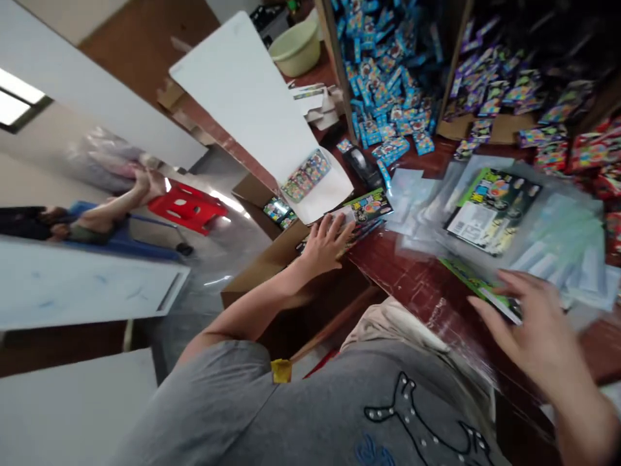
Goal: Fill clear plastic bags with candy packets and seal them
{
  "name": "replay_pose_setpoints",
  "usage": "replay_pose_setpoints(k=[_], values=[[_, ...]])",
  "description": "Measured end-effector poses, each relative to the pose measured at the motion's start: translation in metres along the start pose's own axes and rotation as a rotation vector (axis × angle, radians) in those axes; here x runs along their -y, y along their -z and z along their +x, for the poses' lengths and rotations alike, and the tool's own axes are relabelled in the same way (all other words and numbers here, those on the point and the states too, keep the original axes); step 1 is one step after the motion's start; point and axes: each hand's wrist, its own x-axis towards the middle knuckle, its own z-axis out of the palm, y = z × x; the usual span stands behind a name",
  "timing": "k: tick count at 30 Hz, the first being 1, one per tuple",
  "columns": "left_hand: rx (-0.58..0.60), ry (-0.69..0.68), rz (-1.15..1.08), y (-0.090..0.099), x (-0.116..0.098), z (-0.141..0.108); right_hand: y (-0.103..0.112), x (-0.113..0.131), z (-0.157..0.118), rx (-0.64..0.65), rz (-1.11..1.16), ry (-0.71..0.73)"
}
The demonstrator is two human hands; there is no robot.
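Note:
My left hand lies with fingers spread on a small pile of printed black-and-green packets at the table's edge. My right hand, slightly blurred, is over the table with thumb and fingers apart. Between them shows a green-edged printed packet; I cannot tell whether the fingers touch it. Just beyond, another printed packet, with a white label panel, rests on a heap of clear plastic bags.
Blue candy packs and purple packs fill wooden bins behind the table. A white board and a cardboard box stand left. A person's arm is near a red plastic piece further left.

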Motion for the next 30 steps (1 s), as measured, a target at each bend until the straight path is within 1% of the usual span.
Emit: replay_pose_setpoints(k=[1, 3, 5, 8, 11, 13, 14, 16, 18, 19, 20, 22, 23, 24, 25, 27, 29, 30], values=[[0.002, -0.01, 0.0, -0.002, 0.004, -0.002, -0.023, 0.006, 0.019, 0.072, 0.031, 0.078], [-0.046, 0.024, -0.058, -0.001, 0.008, -0.004, -0.062, 0.023, 0.055, 0.197, 0.079, 0.199], [-0.088, 0.109, -0.164, 0.004, 0.011, -0.008, -0.094, 0.038, 0.087, 0.281, 0.089, 0.263], [-0.087, 0.197, -0.28, 0.01, 0.021, -0.017, -0.135, 0.05, 0.128, 0.395, 0.044, 0.325], [-0.095, 0.197, -0.306, 0.008, 0.031, -0.021, -0.178, 0.051, 0.158, 0.552, 0.026, 0.303], [-0.116, 0.187, -0.329, 0.002, 0.034, -0.019, -0.203, 0.054, 0.169, 0.643, 0.055, 0.239], [-0.129, 0.19, -0.342, -0.001, 0.035, -0.017, -0.212, 0.056, 0.172, 0.67, 0.073, 0.207], [-0.152, 0.209, -0.359, -0.005, 0.036, -0.015, -0.221, 0.062, 0.174, 0.689, 0.114, 0.177], [-0.173, 0.219, -0.38, -0.001, 0.043, -0.017, -0.218, 0.067, 0.172, 0.656, 0.163, 0.2], [-0.189, 0.224, -0.397, 0.004, 0.049, -0.019, -0.213, 0.068, 0.17, 0.62, 0.188, 0.218], [-0.208, 0.235, -0.421, 0.011, 0.058, -0.02, -0.209, 0.068, 0.169, 0.572, 0.208, 0.23], [-0.244, 0.287, -0.473, 0.028, 0.082, -0.017, -0.205, 0.068, 0.167, 0.465, 0.228, 0.221], [-0.254, 0.329, -0.49, 0.036, 0.097, -0.011, -0.207, 0.068, 0.168, 0.437, 0.226, 0.211], [-0.25, 0.37, -0.497, 0.043, 0.113, -0.002, -0.211, 0.071, 0.169, 0.439, 0.212, 0.208], [-0.233, 0.409, -0.487, 0.049, 0.129, 0.009, -0.218, 0.074, 0.17, 0.47, 0.187, 0.219], [-0.153, 0.457, -0.451, 0.053, 0.158, 0.037, -0.236, 0.084, 0.175, 0.588, 0.107, 0.273], [-0.063, 0.484, -0.408, 0.048, 0.18, 0.065, -0.251, 0.094, 0.18, 0.692, 0.015, 0.32], [-0.026, 0.5, -0.389, 0.044, 0.188, 0.076, -0.256, 0.099, 0.183, 0.721, -0.022, 0.331]])
